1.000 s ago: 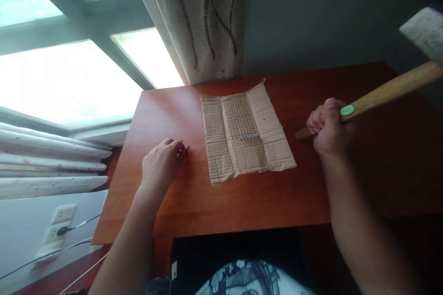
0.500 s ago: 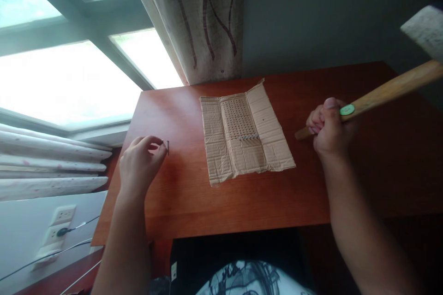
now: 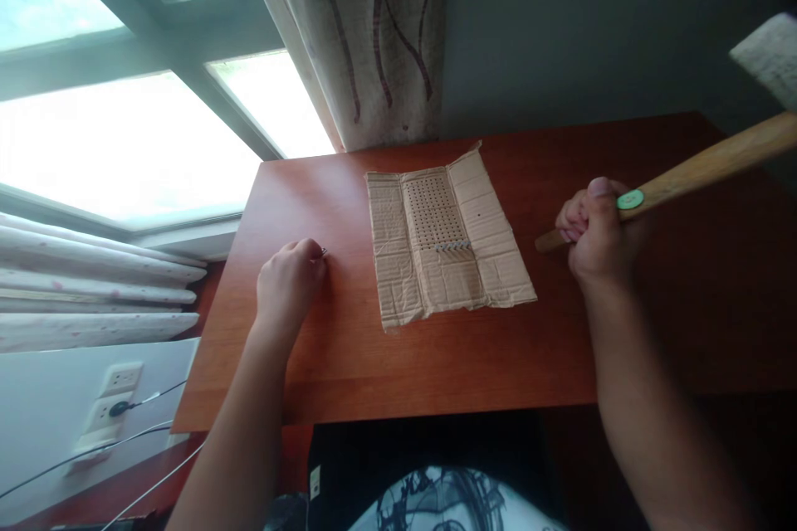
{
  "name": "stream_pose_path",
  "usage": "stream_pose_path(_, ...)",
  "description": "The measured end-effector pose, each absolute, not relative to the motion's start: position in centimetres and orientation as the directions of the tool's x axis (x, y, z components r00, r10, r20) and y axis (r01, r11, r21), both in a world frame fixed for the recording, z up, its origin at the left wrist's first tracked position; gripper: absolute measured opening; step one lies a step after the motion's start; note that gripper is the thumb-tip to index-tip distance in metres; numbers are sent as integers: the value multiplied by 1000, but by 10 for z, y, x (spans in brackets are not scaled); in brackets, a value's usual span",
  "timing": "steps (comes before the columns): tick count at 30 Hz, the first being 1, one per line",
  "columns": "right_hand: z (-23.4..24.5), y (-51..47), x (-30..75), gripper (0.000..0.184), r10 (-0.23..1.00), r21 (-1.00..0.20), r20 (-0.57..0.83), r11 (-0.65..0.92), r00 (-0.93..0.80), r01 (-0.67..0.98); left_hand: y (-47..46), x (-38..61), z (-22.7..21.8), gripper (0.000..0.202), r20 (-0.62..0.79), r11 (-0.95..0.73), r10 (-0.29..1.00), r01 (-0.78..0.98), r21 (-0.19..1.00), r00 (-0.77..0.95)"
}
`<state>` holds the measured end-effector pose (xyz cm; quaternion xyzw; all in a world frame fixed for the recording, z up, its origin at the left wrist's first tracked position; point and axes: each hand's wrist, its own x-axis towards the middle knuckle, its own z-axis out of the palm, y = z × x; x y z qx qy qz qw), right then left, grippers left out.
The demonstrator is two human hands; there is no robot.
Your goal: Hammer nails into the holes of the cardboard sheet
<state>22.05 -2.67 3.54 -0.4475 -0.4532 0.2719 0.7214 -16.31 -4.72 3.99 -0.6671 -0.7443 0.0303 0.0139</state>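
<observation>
My right hand point(image 3: 596, 234) is closed round the wooden handle of a hammer point(image 3: 691, 170), whose grey head sits raised at the far right edge. My left hand point(image 3: 287, 284) rests on the red-brown table point(image 3: 436, 348), fingers pinched on a small nail point(image 3: 324, 251) at the fingertips. Between the hands lies a flattened piece of cardboard point(image 3: 445, 241) with a grid of small holes in its middle strip and a short row of nails point(image 3: 452, 246) driven in below the grid.
A patterned curtain point(image 3: 367, 33) hangs behind the table's far edge, with bright windows point(image 3: 124, 133) to the left. A wall socket with a plugged cable point(image 3: 115, 408) is at the lower left. My patterned clothing shows at the bottom.
My left hand swung left with the nail, then came back right towards the cardboard. The right hand and hammer have stayed raised in place.
</observation>
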Motion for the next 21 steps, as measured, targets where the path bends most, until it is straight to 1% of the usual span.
stream_pose_path(2, 36, -27, 220, 56, 791, -890, 415, 455, 450, 19, -46, -156, 39, 27, -33, 75, 997, 996, -46, -77)
stream_pose_path(7, 37, -28, 218, 56, 801, -897, 406, 441, 440, 26, -45, -139, 39, 24, -48, 19, 999, 999, 45, -17)
stream_pose_path(14, 36, -27, 219, 57, 793, -898, 400, 439, 459, 26, -44, -130, 42, 24, -61, 68, 996, 996, 62, -64)
stream_pose_path(21, 38, -29, 218, 55, 792, -886, 425, 463, 438, 21, -46, -135, 41, 26, -22, 64, 998, 992, 112, -62)
